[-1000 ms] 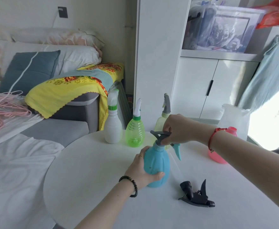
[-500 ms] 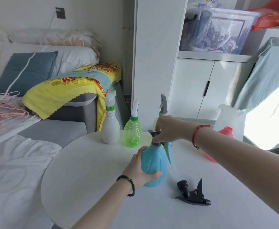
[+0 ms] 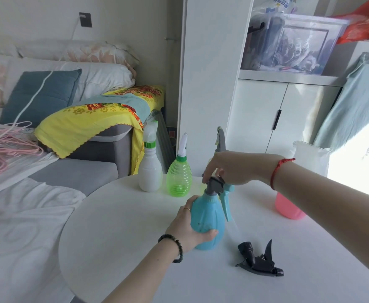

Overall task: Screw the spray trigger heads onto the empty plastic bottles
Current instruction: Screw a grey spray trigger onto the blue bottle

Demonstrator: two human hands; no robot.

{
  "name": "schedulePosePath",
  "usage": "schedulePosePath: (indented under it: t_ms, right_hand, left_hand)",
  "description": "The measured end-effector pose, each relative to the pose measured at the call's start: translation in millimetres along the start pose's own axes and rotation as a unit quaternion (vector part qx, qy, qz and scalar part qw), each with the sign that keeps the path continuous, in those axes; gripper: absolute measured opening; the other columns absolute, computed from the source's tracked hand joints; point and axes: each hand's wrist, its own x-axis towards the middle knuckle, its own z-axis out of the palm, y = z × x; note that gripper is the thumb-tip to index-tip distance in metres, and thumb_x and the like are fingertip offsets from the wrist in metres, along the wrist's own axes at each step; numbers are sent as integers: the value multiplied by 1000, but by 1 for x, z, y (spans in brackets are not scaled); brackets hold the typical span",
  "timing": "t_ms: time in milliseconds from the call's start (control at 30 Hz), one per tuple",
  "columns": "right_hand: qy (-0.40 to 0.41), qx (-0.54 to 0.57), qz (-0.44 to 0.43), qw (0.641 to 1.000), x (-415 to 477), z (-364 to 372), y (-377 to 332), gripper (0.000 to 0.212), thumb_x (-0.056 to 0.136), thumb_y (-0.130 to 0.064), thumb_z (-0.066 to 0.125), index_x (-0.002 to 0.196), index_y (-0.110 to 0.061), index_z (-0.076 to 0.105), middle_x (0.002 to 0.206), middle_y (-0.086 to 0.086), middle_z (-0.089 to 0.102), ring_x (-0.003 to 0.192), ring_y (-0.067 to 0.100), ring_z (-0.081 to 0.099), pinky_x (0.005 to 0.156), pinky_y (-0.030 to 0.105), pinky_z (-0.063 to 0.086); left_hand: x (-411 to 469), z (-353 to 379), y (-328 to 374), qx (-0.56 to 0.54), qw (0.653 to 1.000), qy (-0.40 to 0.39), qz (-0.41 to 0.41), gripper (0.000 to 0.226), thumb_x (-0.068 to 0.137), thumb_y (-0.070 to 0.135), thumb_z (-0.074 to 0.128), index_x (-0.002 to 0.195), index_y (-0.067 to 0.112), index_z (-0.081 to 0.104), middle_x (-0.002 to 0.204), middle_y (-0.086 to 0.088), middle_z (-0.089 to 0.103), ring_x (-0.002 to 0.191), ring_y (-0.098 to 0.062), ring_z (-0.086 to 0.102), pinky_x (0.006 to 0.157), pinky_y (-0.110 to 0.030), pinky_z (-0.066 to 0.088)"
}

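My left hand (image 3: 190,228) grips the body of a blue plastic bottle (image 3: 207,217) standing upright on the round white table (image 3: 124,232). My right hand (image 3: 229,167) is closed over the grey and blue trigger head (image 3: 219,189) sitting on the bottle's neck, its blue lever pointing down to the right. A loose black trigger head (image 3: 259,260) lies on the table to the right of the bottle. A pink bottle (image 3: 287,207) stands further right, partly hidden by my right arm.
A white bottle (image 3: 150,169) and a green bottle (image 3: 179,179), both with trigger heads on, stand at the table's far edge. A third capped bottle (image 3: 220,141) shows behind my right hand. A sofa with cloths lies left, white cabinets behind.
The trigger head has turned on the blue bottle: its lever swung from pointing right to hanging down. My right hand shifted its grip around the head. The left hand kept its hold.
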Motion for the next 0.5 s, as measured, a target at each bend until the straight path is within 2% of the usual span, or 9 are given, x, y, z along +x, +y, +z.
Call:
schedulePosePath:
  t_ms: [33, 100, 200, 267, 333, 433, 500]
  right_hand:
    - [-9, -9, -3, 1000, 0, -1, 1, 45, 83, 4, 40, 108, -23, 66, 112, -3, 59, 81, 10, 51, 70, 19, 42]
    - [-26, -40, -12, 999, -1, -2, 2, 35, 84, -6, 53, 112, -23, 63, 114, -2, 60, 83, 11, 47, 74, 21, 36]
    - [2, -50, 3, 999, 0, 3, 2, 30, 75, -30, 70, 104, -22, 66, 105, 0, 65, 85, 16, 52, 75, 30, 43]
    - [34, -62, 14, 997, 3, 8, -3, 31, 70, -34, 73, 96, -16, 67, 97, 4, 69, 84, 21, 57, 70, 31, 47]
    - [55, -93, 23, 994, 6, 10, -5, 37, 67, -36, 74, 92, -9, 65, 90, 7, 67, 77, 25, 56, 60, 28, 42]
    - [62, -122, 24, 990, 7, 10, -6, 34, 67, -40, 74, 83, -14, 58, 75, -1, 52, 73, 24, 52, 49, 24, 29]
    - [68, -137, 22, 988, 5, 11, -4, 32, 69, -42, 71, 74, -16, 52, 65, -4, 43, 69, 24, 50, 46, 23, 26]
  left_hand:
    - [0, 0, -1, -3, 1000, 0, 2, 86, 53, 53, 69, 124, 49, 21, 126, 7, 44, 113, -13, 50, 98, -38, 46]
    - [1, 0, -1, -9, 1000, -2, 1, 84, 54, 51, 70, 122, 50, 21, 126, 7, 44, 113, -12, 50, 98, -38, 46]
    - [2, 0, -1, -3, 1000, 2, 5, 84, 54, 52, 70, 122, 53, 20, 127, 9, 43, 114, -10, 48, 98, -35, 44]
    - [1, 0, -2, 1, 1000, 7, 6, 88, 56, 52, 70, 128, 48, 19, 127, 10, 41, 112, -8, 45, 94, -28, 41]
    - [0, 0, -3, 5, 1000, 8, -1, 88, 60, 51, 71, 131, 43, 20, 126, 11, 40, 110, -7, 43, 92, -25, 38]
    - [0, 0, -3, 3, 1000, 2, -3, 88, 58, 53, 70, 132, 40, 24, 128, 10, 44, 117, -9, 45, 100, -32, 41]
    - [0, 0, -3, 5, 1000, -3, -6, 90, 54, 56, 68, 132, 39, 25, 127, 9, 47, 118, -11, 47, 102, -34, 42]
